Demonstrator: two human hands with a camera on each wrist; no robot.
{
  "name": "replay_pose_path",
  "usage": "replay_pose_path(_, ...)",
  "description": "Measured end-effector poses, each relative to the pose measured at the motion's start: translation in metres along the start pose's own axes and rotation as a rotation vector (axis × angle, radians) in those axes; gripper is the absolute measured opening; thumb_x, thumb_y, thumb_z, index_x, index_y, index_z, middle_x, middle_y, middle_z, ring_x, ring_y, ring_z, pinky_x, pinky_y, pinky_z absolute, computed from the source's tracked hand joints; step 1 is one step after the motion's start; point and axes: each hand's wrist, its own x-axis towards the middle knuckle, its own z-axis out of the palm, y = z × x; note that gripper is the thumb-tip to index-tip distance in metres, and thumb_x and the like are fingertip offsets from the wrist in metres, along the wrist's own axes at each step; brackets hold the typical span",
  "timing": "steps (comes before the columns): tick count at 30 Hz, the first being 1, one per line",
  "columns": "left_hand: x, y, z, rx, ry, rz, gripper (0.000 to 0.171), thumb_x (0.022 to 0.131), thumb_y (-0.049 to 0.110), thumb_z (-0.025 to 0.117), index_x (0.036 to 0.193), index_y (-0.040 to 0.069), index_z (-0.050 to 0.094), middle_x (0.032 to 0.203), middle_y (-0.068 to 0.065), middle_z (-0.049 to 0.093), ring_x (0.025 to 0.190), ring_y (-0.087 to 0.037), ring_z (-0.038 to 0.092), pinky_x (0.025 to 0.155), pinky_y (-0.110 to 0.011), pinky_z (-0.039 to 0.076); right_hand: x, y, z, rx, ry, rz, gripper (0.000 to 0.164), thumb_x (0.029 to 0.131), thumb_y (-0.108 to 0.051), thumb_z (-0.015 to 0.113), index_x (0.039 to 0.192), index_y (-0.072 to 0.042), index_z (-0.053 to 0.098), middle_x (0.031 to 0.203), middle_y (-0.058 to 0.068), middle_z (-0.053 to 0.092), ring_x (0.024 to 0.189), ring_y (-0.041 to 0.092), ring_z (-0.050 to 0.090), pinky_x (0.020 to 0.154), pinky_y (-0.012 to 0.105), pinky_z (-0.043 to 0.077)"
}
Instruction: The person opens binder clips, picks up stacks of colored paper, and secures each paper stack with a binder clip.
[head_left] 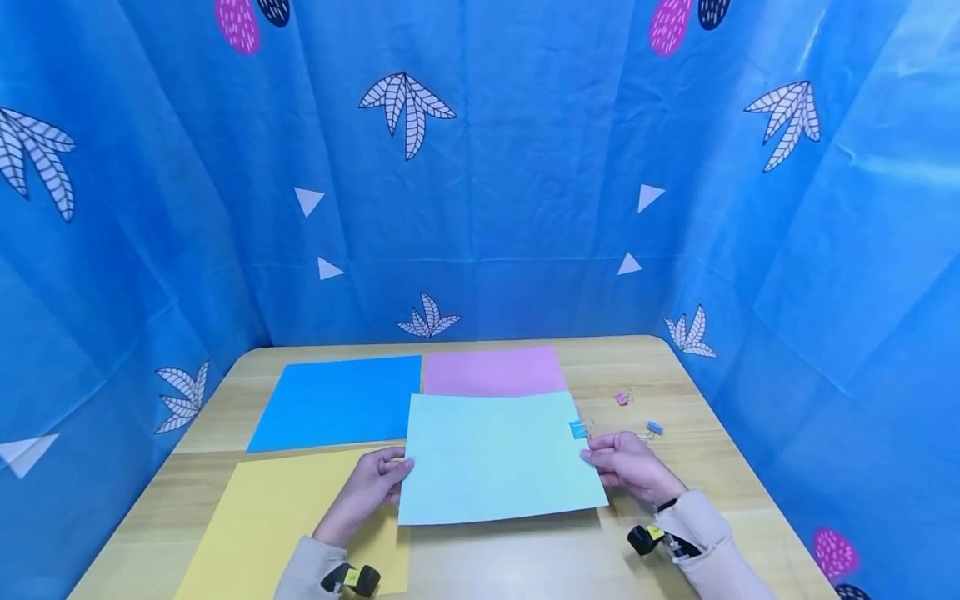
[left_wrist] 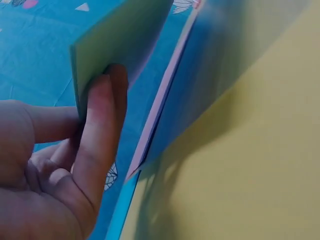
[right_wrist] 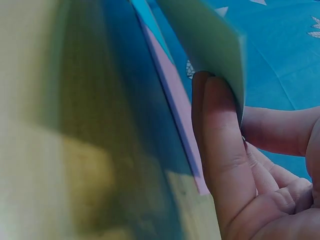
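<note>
A pale green sheet of paper (head_left: pixel 498 458) is held up off the table between both hands. My left hand (head_left: pixel 372 483) pinches its left edge, thumb on the near face and fingers behind, as the left wrist view also shows. At the right edge, my right hand (head_left: pixel 628 462) pinches the sheet in the same way. Just above the right thumb, a light blue binder clip (head_left: pixel 577 430) sits on the sheet's right edge, its wire handles pointing outward. Behind the green sheet lies a pink sheet (head_left: pixel 491 371), its front part hidden.
A blue sheet (head_left: pixel 341 402) lies at the back left of the wooden table (head_left: pixel 517 567), with a yellow sheet (head_left: pixel 262 517) in front of it. Right of the sheets lie a pink binder clip (head_left: pixel 622 399) and a darker blue one (head_left: pixel 655 427). Blue curtains (head_left: pixel 480 208) surround the table.
</note>
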Motion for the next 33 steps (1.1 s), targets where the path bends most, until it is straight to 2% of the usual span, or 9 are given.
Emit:
replay_pose_path(3,-0.007,-0.001,0.003,0.086,0.016,-0.012,0.059,0.105,0.023,0.061,0.148,-0.013,0.041,0.067,0.005,0.054,0.057,-0.007,0.049,0.055,-0.019,0.05,-0.003,0.004,0.002,-0.012,-0.004,0.011,0.04,0.103,-0.01,0.062,0.129,0.019,0.053,0.095,0.0,0.074,0.084,0.011,0.075,0.08,0.029,0.065)
replay_pose_path(7,-0.016,-0.002,0.009,0.209,-0.002,-0.009,0.061,0.105,0.02,0.06,0.148,-0.018,0.038,0.069,0.001,0.061,0.061,-0.012,0.06,0.058,-0.024,0.057,-0.009,0.007,0.002,-0.032,0.002,0.028,0.035,0.102,-0.01,0.063,0.125,0.017,0.057,0.094,0.0,0.073,0.083,0.011,0.075,0.079,0.028,0.065)
replay_pose_path(10,-0.023,-0.002,0.013,0.266,-0.017,-0.003,0.062,0.104,0.016,0.06,0.147,-0.022,0.035,0.065,0.0,0.061,0.058,-0.013,0.062,0.058,-0.026,0.058,-0.013,0.01,0.002,-0.058,-0.004,0.048,0.029,0.101,-0.011,0.065,0.118,0.013,0.062,0.092,-0.001,0.073,0.082,0.011,0.075,0.078,0.028,0.065)
replay_pose_path(16,-0.032,0.001,0.02,0.324,-0.021,0.009,0.063,0.103,0.013,0.062,0.147,-0.023,0.034,0.067,-0.005,0.065,0.054,-0.015,0.063,0.057,-0.029,0.058,-0.021,0.016,0.004,-0.089,0.005,0.087,0.027,0.1,-0.011,0.066,0.115,0.01,0.063,0.09,0.0,0.072,0.08,0.011,0.074,0.076,0.029,0.065)
replay_pose_path(19,-0.034,0.003,0.022,0.35,-0.03,0.016,0.067,0.102,0.012,0.064,0.15,-0.021,0.031,0.068,-0.007,0.066,0.054,-0.016,0.064,0.059,-0.029,0.06,-0.023,0.016,0.003,-0.111,0.012,0.09,0.025,0.099,-0.012,0.067,0.113,0.008,0.064,0.088,-0.001,0.072,0.077,0.009,0.073,0.071,0.026,0.064)
replay_pose_path(24,-0.032,0.002,0.025,0.387,-0.049,0.03,0.074,0.101,0.013,0.065,0.155,-0.015,0.024,0.067,-0.006,0.066,0.053,-0.017,0.064,0.062,-0.028,0.059,-0.026,0.017,0.001,-0.145,0.004,0.097,0.011,0.099,-0.013,0.067,0.096,-0.002,0.065,0.073,-0.008,0.062,0.062,0.002,0.06,0.057,0.017,0.055)
replay_pose_path(28,-0.03,0.001,0.026,0.403,-0.058,0.027,0.076,0.101,0.014,0.065,0.157,-0.013,0.021,0.065,-0.005,0.065,0.052,-0.018,0.064,0.06,-0.029,0.058,-0.027,0.019,0.0,-0.134,-0.016,0.086,0.014,0.098,-0.012,0.067,0.086,-0.007,0.062,0.069,-0.009,0.055,0.055,0.001,0.051,0.053,0.015,0.05)
replay_pose_path(33,-0.031,0.001,0.028,0.441,-0.065,0.03,0.076,0.101,0.014,0.065,0.157,-0.014,0.022,0.063,-0.003,0.065,0.051,-0.018,0.063,0.053,-0.029,0.054,-0.029,0.021,-0.002,-0.118,-0.037,0.082,0.01,0.098,-0.011,0.068,0.092,-0.002,0.066,0.071,-0.007,0.059,0.056,0.001,0.052,0.053,0.015,0.05)
